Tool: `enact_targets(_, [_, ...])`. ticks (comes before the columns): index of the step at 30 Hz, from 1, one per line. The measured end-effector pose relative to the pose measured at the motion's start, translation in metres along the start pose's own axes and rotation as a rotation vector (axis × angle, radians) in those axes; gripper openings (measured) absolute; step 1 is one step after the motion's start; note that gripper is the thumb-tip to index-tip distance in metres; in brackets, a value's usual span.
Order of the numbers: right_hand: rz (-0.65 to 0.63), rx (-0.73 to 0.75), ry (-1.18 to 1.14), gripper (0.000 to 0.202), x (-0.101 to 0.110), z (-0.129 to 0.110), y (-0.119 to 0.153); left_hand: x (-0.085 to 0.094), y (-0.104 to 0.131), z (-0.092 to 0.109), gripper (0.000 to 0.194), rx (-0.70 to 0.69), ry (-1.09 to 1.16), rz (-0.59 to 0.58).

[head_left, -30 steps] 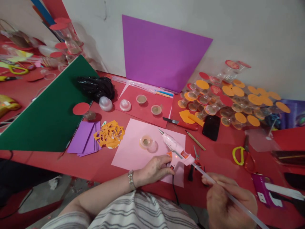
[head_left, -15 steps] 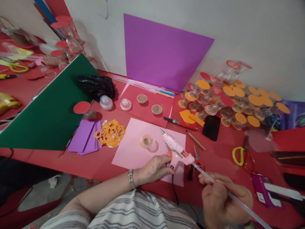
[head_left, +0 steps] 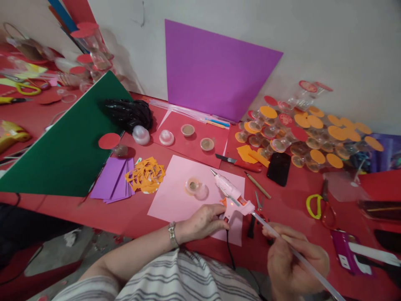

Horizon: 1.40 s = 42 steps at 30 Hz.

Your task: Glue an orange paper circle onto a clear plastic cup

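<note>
My left hand (head_left: 203,220) grips the handle of a pink hot glue gun (head_left: 232,196), which lies over the pink paper sheet (head_left: 175,196) with its nozzle aimed up and left. My right hand (head_left: 294,261) is closed on a long clear glue stick (head_left: 300,259) whose far end sits in the back of the gun. A small clear cup with brown contents (head_left: 193,185) stands on the pink sheet just left of the nozzle.
On the red table (head_left: 288,200) lie orange paper cut-outs (head_left: 145,174), purple sheets (head_left: 112,179), a green board (head_left: 72,146), a craft knife (head_left: 239,163), a black phone (head_left: 278,168), yellow scissors (head_left: 316,205) and several capped cups (head_left: 300,133). A purple board (head_left: 216,71) leans on the wall.
My right hand has slid slightly along the glue stick, feeding it toward the gun. The left hand and gun stay nearly still.
</note>
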State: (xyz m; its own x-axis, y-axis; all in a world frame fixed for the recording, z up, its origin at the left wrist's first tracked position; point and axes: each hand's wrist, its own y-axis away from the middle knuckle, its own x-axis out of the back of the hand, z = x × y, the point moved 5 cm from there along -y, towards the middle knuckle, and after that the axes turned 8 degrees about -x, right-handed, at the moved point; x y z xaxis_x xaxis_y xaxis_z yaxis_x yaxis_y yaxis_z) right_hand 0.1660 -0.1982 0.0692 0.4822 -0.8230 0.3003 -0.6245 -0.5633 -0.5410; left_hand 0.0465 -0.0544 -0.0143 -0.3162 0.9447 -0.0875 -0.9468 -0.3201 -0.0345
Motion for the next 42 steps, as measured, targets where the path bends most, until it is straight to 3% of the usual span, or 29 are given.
enact_targets(6, [0.084,-0.127,-0.103,0.008,-0.002,0.008,0.011,-0.001,0.000,-0.004,0.071,0.019,0.004,-0.003])
enact_targets(11, [0.074,-0.150,-0.121,0.016,-0.011,0.004,0.010,-0.005,-0.003,0.000,0.068,-0.015,0.234,-0.007])
enact_targets(16, [-0.145,-0.169,0.079,0.039,-0.023,0.016,0.006,-0.009,-0.001,0.001,0.065,-0.020,0.291,-0.043])
enact_targets(20, [-0.582,-0.337,0.148,0.034,-0.048,0.038,0.018,-0.013,0.002,-0.006,0.067,-0.047,0.213,-0.073])
enact_targets(23, [-0.544,-0.480,0.155,0.042,-0.059,0.042,0.021,-0.016,0.001,-0.010,0.065,-0.082,0.239,-0.042])
enact_targets(27, [-0.441,-0.546,0.115,0.040,-0.058,0.037,0.021,-0.017,0.001,-0.005,0.061,-0.075,0.306,-0.042])
enact_targets(31, [-0.433,-0.554,0.127,0.038,-0.041,0.036,0.024,-0.006,0.014,0.009,0.055,-0.037,0.103,-0.096])
enact_targets(33, [-0.436,-0.552,0.149,0.034,-0.033,0.036,0.030,0.004,0.026,0.016,0.038,-0.036,-0.002,-0.135])
enact_targets(35, [-0.378,-0.541,0.172,0.030,-0.026,0.035,0.037,0.019,0.040,0.019,0.022,-0.046,-0.092,-0.043])
enact_targets(38, [-0.388,-0.513,0.175,0.023,-0.025,0.033,0.048,0.053,0.057,0.017,0.011,-0.042,-0.236,0.378])
enact_targets(40, [-0.452,-0.492,0.146,0.025,-0.029,0.032,0.054,0.071,0.065,0.016,0.016,-0.071,-0.377,0.622])
enact_targets(42, [-0.523,-0.474,0.116,0.028,-0.033,0.032,0.055,0.079,0.063,0.017,0.034,-0.127,-0.513,0.698])
